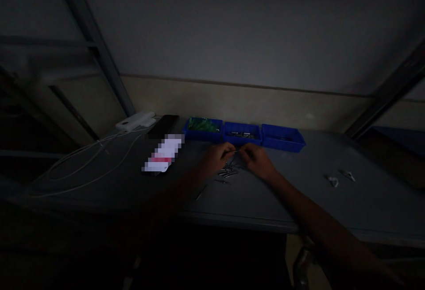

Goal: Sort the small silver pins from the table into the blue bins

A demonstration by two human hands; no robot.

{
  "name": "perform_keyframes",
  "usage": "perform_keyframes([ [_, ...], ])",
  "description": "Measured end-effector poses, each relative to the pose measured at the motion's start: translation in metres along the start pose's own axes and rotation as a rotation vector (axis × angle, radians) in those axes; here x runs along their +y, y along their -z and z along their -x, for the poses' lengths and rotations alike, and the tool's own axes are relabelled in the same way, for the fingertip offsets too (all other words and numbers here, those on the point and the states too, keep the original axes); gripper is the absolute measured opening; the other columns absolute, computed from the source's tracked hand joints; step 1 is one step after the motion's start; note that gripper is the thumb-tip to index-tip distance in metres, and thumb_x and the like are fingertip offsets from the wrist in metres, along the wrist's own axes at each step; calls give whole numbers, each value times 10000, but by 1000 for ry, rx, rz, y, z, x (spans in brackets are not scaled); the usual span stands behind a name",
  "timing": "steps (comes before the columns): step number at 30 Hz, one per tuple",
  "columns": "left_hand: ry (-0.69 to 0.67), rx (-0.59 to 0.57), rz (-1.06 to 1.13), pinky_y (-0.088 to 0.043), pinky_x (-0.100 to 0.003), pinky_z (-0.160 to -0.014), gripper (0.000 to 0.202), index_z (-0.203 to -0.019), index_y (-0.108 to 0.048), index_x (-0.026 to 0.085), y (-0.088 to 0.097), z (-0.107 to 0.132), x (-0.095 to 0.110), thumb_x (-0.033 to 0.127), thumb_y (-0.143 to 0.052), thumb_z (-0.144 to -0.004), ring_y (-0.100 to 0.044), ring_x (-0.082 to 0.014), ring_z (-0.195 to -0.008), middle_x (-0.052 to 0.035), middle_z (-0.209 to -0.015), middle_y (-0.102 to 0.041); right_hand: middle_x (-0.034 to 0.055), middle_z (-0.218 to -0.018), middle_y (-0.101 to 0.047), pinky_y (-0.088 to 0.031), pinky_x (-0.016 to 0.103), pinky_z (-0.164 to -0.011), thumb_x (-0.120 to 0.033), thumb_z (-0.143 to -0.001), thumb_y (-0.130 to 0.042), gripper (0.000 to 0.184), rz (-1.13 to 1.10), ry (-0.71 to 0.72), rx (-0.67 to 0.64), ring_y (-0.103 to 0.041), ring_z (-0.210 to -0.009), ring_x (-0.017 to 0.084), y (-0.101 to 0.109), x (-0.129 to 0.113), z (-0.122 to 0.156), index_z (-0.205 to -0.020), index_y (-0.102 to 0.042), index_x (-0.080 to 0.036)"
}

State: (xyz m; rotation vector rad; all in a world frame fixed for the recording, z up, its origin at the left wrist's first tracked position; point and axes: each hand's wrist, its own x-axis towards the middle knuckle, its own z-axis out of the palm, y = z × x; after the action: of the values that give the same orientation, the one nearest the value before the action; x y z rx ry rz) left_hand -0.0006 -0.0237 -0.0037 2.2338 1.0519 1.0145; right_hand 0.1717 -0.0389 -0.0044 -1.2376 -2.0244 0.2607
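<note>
Mid-frame, left hand (pixel 217 157) and right hand (pixel 255 159) pinch one thin pin (pixel 236 151) between them; a heap of pins (pixel 228 170) (loose) lies on the worktop (pixel 365 201).

Both hands (pixel 236 158) meet over small metal pins (pixel 228 171) before blue bins (pixel 242 134).

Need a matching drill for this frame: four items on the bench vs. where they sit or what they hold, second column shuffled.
Column A
1. white charger
2. leftmost blue bin
3. pile of metal pins
4. two loose metal pieces

Column B
a. far right of the table, on their own
b. back left, beside the dark phone
c. just below the left hand and right hand
d. holds green contents

Pairs: 1-b, 2-d, 3-c, 4-a
</note>
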Motion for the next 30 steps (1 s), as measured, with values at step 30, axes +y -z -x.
perform_keyframes([
  [30, -184, 151, -47, -454, -204, -634, 115, -866, -582, 165, 23, -6, -3, 238, -502, -826, -611, -115, -722, -13, -796, -656, 24, -708, -599, -394, 253, -618, -338, -864, -424, 256, -50, 48, 107, -528, -650, 140, 6, -11, 3, -739, -578, -176],
])
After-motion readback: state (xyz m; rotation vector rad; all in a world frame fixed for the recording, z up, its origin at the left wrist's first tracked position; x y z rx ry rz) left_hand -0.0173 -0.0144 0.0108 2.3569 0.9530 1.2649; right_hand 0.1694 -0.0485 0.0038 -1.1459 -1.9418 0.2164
